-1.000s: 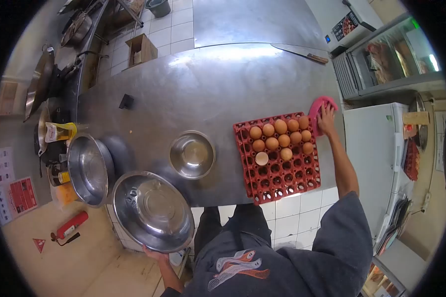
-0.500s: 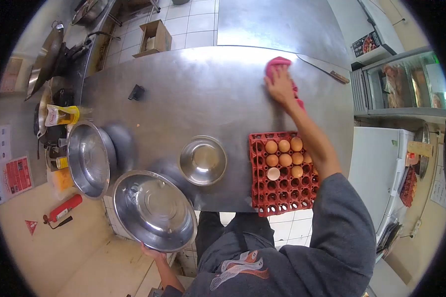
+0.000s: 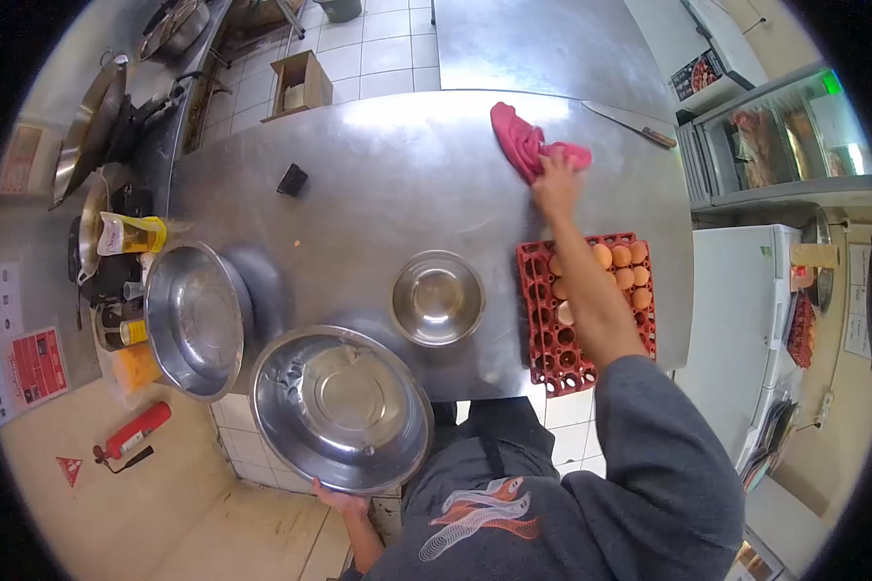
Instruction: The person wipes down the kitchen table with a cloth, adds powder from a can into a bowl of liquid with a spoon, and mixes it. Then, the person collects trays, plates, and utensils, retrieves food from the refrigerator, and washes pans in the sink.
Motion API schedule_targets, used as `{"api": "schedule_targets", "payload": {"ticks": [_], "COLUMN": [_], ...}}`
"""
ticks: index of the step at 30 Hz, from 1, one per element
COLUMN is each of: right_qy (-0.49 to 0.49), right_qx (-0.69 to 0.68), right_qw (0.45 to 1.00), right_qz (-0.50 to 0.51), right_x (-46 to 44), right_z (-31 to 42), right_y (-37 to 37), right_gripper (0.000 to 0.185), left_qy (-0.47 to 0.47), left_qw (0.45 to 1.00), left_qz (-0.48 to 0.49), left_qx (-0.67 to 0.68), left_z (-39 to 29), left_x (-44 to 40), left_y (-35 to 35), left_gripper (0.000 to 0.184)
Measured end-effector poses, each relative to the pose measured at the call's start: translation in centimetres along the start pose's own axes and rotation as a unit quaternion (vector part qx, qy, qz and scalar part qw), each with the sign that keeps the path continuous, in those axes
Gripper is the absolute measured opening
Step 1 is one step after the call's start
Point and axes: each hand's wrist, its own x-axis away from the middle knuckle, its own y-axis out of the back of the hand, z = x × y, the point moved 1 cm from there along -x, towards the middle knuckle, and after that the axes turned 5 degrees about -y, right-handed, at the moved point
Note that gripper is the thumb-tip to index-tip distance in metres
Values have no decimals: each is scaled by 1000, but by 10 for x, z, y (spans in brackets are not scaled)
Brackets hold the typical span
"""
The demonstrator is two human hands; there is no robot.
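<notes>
Near the table's far side, my right hand (image 3: 556, 187) grips the near end of a crumpled pink cloth (image 3: 519, 143), which lies on the steel tabletop. My right forearm passes over a red egg tray (image 3: 543, 341) and hides part of it. Several brown eggs (image 3: 626, 278) sit in the tray's far rows, and one pale shell (image 3: 565, 312) is in a nearer cup. Low at the left, my left hand (image 3: 341, 498) holds the rim of a large steel basin (image 3: 402, 426), which is tilted at the table's front edge. My left fingers are partly hidden beneath it.
A small steel bowl (image 3: 438, 297) stands mid-table, and another steel basin (image 3: 196, 320) is at the left edge. A knife (image 3: 639, 129) lies at the far right, with a small black object (image 3: 292, 180) at the far left. A fridge (image 3: 736, 300) stands to the right.
The whole view has shifted, moving the tabletop things rightward in frame. Relative to the table, my right hand has come left and nearer, and the pink cloth now spreads left. My left hand still holds the basin.
</notes>
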Motion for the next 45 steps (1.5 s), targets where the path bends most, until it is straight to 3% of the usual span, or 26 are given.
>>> {"api": "schedule_targets", "payload": {"ticks": [1, 3, 6, 9, 10, 13, 15, 17, 19, 21, 25, 28, 30, 33, 34, 35, 37, 40, 42, 45], "right_qy": [52, -217, -212, -233, -172, 63, 234, 342, 453, 471, 704, 716, 733, 692, 592, 556, 545, 577, 655, 716], "right_qx": [55, -119, -161, -64, -25, -89, -188, -190, -126, -295, -220, -193, -166, -141, -169, -155, -132, -133, -152, -138], "right_qw": [996, 968, 956, 962, 971, 978, 951, 904, 881, 831, 665, 616, 609, 668, 767, 803, 816, 787, 721, 660], "right_qz": [41, -47, -125, -124, -165, -176, -80, -175, -59, -22, 115, 266, 253, 233, 180, 145, 139, 174, 169, 182], "right_x": [2, -3, -10, -30, -36, -59, -61, -42, -9, 48, 132, 118, 80, 14, 11, 15, 25, 72, 106, 164], "right_z": [-11, -22, -1, 21, 33, 94, 152, 211, 255, 290, 272, 211, 164, 117, 105, 107, 119, 177, 219, 271], "right_y": [20, 38, 20, -39, -49, -57, -48, -71, -82, -80, -60, -22, -14, 3, 5, 6, -23, -35, -49, -72], "right_gripper": [62, 63, 68, 76, 68, 55, 41, 33, 32, 34, 47, 50, 45, 34, 39, 46, 51, 50, 51, 80], "left_qy": [4, 4, -12, -22, -28, -53, -72, -69, -76, -90, -88, -84, -49, -81, -102, -108, -121, -117, -94, -96], "left_qw": [1000, 999, 999, 999, 998, 997, 997, 997, 996, 994, 995, 995, 997, 994, 991, 992, 992, 991, 992, 992], "left_qz": [13, 35, 35, 10, 16, 6, -33, -40, -46, -50, -46, -41, -57, -79, -81, -65, -32, -34, -62, -4], "left_qx": [-1, 3, 36, 41, 51, 47, 15, 0, -10, -21, 3, 28, 27, 8, -3, 7, 27, 55, 57, 80], "left_z": [1, 3, 8, 7, 10, 11, 10, 12, 11, 7, 13, 17, 17, 13, 13, 11, 3, 9, 10, 11], "left_x": [-2, -11, -21, -15, -18, -22, -21, -22, -20, -13, -26, -28, -27, -22, -22, -21, -9, -18, -19, -22], "left_y": [8, 18, 33, 22, 18, 22, 25, 30, 21, 7, 31, 42, 37, 33, 30, 19, -8, 9, 15, 22], "left_gripper": [71, 72, 69, 64, 63, 63, 63, 63, 64, 64, 65, 64, 63, 62, 62, 62, 62, 65, 68, 69]}}
